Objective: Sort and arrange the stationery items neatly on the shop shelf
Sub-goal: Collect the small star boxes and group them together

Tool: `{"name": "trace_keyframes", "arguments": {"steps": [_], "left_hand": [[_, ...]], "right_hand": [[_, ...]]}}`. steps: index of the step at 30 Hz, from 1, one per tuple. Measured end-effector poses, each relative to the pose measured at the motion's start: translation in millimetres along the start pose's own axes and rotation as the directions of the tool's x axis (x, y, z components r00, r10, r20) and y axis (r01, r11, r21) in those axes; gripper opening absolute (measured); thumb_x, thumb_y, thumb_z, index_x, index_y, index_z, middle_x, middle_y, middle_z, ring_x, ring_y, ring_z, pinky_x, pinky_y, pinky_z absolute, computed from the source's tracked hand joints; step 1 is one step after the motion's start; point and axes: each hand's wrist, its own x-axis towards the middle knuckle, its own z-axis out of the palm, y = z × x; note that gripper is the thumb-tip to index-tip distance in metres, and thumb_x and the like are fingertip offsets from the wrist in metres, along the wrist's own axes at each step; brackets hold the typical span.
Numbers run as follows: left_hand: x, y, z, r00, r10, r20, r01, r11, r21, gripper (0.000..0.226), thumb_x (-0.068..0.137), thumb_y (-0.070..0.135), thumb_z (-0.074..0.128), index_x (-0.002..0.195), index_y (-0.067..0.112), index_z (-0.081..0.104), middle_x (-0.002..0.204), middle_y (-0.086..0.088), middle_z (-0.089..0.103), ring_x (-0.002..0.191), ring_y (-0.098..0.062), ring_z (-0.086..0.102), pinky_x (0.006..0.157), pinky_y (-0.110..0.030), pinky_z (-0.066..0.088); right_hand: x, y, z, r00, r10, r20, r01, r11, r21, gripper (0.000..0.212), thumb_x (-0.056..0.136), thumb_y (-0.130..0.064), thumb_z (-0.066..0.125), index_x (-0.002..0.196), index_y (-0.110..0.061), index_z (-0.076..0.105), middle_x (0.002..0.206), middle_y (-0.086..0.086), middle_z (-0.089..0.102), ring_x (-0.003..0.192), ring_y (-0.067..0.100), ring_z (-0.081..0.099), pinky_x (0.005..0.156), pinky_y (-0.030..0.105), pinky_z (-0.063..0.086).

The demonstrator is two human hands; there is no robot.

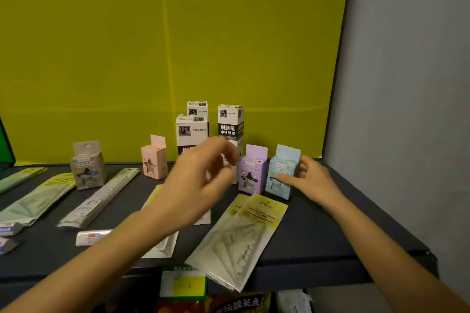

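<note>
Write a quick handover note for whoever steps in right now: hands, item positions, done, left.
Right hand grips the blue box, upright beside the purple box. Left hand hovers empty, blurred, before the white refill boxes.
Done: refill boxes upright at the back.
Left: pink box and grey box stand apart; ruler packs and erasers lie scattered.

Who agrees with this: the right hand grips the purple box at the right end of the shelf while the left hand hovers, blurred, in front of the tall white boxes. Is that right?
Not quite. The head view shows the right hand gripping the blue box, not the purple box beside it. The rest holds: the left hand hovers, blurred, before the tall white boxes.
</note>
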Motion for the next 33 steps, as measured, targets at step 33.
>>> {"name": "trace_keyframes", "arguments": {"steps": [33], "left_hand": [[62.9, 20.7, 53.7, 0.976, -0.132, 0.174, 0.086, 0.965, 0.246, 0.037, 0.072, 0.027, 0.076, 0.096, 0.005, 0.057, 0.093, -0.009, 0.061, 0.078, -0.024, 0.052, 0.063, -0.034, 0.041]], "right_hand": [[-54.5, -21.5, -69.0, 0.962, -0.255, -0.094, 0.271, 0.931, 0.244, 0.034, 0.079, -0.018, 0.067, 0.109, -0.024, 0.051, 0.104, -0.012, 0.059, 0.094, 0.002, 0.058, 0.063, 0.014, 0.053]]}}
